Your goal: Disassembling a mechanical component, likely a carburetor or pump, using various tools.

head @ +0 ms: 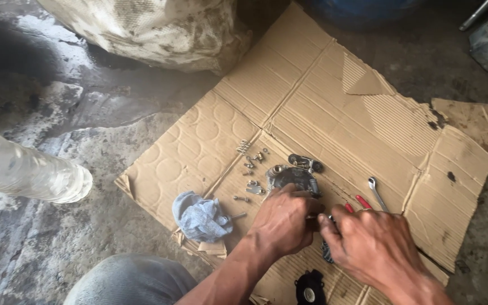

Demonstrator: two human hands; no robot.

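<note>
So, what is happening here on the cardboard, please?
A person crouches over a flattened cardboard sheet on a dirty floor. The left hand presses on a grey metal part, and the right hand meets it beside red-handled pliers. Small screws, a spring, a wrench and a blue rag lie around.

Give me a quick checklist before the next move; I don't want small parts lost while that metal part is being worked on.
1. Left hand on metal part: ok.
2. Right hand close beside it: ok; what it holds, cannot tell.
3. Screws and spring on cardboard: ok, but loose.
4. Wrench within reach: ok.
5. Rag nearby: ok.
6. Black disc at cardboard's edge: not ok.
</note>
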